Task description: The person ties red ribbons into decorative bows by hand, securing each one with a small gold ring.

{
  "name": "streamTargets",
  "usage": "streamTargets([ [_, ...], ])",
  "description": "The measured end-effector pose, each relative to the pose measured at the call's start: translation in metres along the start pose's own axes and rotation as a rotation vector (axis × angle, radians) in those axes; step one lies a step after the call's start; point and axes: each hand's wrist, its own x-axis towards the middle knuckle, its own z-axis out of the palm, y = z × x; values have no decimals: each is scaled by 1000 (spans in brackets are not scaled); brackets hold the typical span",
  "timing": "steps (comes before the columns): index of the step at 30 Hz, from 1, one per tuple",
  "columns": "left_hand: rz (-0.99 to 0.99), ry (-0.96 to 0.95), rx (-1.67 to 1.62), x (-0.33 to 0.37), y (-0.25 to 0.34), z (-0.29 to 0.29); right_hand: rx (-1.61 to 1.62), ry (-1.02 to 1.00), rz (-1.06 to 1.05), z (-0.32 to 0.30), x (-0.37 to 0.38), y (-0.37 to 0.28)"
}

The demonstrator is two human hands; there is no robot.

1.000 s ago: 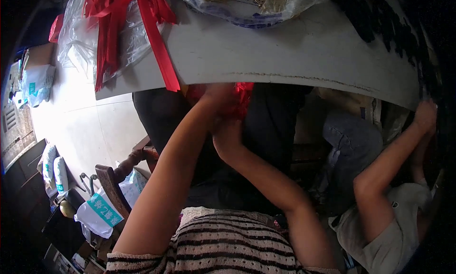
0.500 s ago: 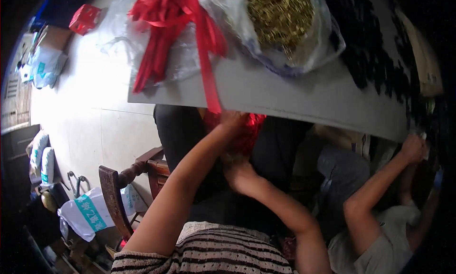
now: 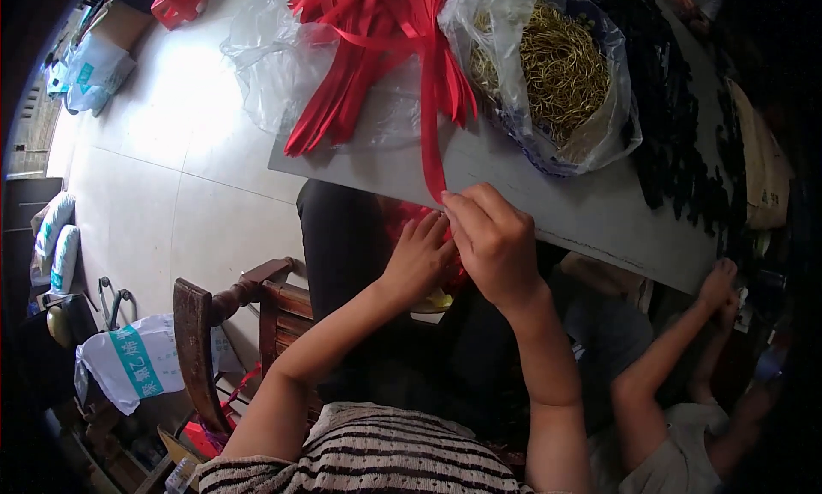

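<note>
My right hand (image 3: 498, 246) is closed in a pinch on the lower end of a red ribbon (image 3: 431, 143), just over the table's near edge. The ribbon runs up to a loose bundle of red ribbons (image 3: 360, 74) on the table. Beside it on the left, my left hand (image 3: 418, 261) has its fingers stretched out and slightly apart, above my lap. Under the hands lies a shiny red thing (image 3: 455, 278), mostly covered, with a bit of yellow below it; its kind cannot be made out.
On the grey table (image 3: 360, 170) stands a clear plastic bag of gold wire-like pieces (image 3: 565, 70). Black strips (image 3: 676, 143) lie further right. A co-worker's hands (image 3: 721, 284) are at the right edge. A wooden chair (image 3: 199, 348) and white sacks (image 3: 141, 357) are at left.
My right hand has come up from the shiny red thing and now pinches the ribbon's end. The left hand has moved off the ribbon's end, slightly lower, fingers spread. The view has shifted.
</note>
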Motion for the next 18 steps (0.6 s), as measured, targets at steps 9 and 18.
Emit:
streamTargets([
  [9, -37, -105, -482, -25, 17, -58, 9, 82, -16, -7, -8, 6],
  [18, -328, 108, -1588, 16, 28, -114, -435, 74, -544, -40, -37, -39],
])
